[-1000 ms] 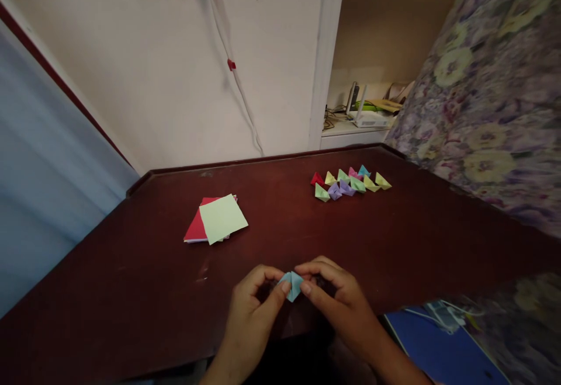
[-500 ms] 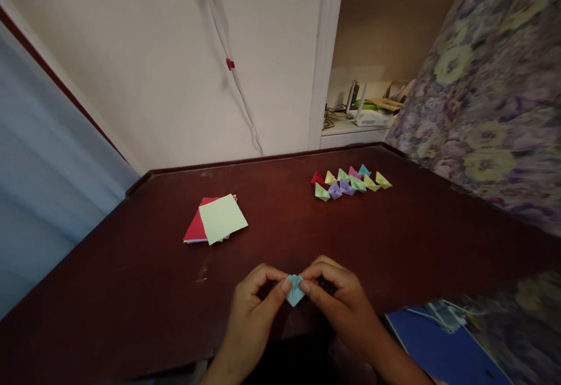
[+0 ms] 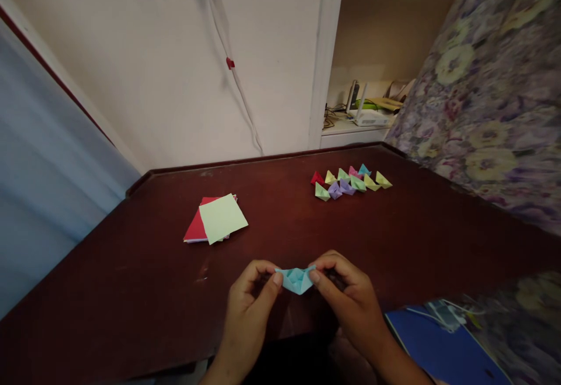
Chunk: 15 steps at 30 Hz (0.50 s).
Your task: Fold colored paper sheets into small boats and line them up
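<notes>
A light blue paper boat [image 3: 297, 280] is stretched between my two hands above the near part of the dark red table [image 3: 272, 210]. My left hand [image 3: 253, 297] pinches its left tip between thumb and forefinger. On the other side, my right hand [image 3: 344, 288] pinches the right tip the same way. The boat's middle is opened out, with folds showing inside. Farther off to the right stand several small folded paper boats [image 3: 346, 186] in two rows, in red, yellow, green, pink, purple and blue.
At the left lies a stack of square paper [image 3: 223, 219], pale green on top with red beneath. A white router [image 3: 370, 117] sits on a shelf beyond the table. Flowered curtain [image 3: 486, 110] hangs at right; a blue folder [image 3: 442, 344] lies low at right.
My hands have moved apart, drawing the blue paper from a small pointed diamond into a wide boat shape. The paper stack and the other boats have stayed put.
</notes>
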Motion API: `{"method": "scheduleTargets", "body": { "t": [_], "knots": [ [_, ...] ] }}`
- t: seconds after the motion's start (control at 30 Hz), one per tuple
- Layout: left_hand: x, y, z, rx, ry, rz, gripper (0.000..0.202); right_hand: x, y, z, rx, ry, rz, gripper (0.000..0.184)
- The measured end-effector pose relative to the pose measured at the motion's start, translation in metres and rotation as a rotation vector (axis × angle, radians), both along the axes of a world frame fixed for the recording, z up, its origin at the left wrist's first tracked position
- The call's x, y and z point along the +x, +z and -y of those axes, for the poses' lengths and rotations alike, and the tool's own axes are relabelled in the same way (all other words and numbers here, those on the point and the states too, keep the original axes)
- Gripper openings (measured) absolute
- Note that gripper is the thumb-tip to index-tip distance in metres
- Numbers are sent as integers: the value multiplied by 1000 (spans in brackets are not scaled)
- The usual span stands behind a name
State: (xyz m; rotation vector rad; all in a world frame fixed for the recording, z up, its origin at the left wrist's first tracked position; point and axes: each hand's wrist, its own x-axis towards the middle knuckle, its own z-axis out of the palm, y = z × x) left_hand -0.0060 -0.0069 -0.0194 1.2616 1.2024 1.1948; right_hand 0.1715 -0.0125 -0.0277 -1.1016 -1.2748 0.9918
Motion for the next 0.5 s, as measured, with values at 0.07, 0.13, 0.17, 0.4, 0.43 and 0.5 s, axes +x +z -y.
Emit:
{"method": "scheduleTargets", "body": {
  "t": [0.07, 0.13, 0.17, 0.4, 0.43, 0.5],
  "knots": [
    [0, 0, 1, 9, 17, 3, 13, 0, -1, 1, -8, -7, -27, 13],
    [0, -1, 1, 32, 33, 14, 11, -1, -2, 1, -13, -15, -56, 13],
    [0, -2, 1, 44, 35, 25, 11, -1, -2, 2, -16, -20, -69, 13],
    [2, -13, 1, 49, 46, 201, 6, -5, -3, 2, -95, -14, -217, 12],
    [4, -14, 1, 35, 48, 242, 6, -6, -5, 2, -117, -2, -260, 13],
    [7, -14, 1, -6, 49, 334, 8, -8, -10, 1, -166, 26, -365, 13]
  ]
}}
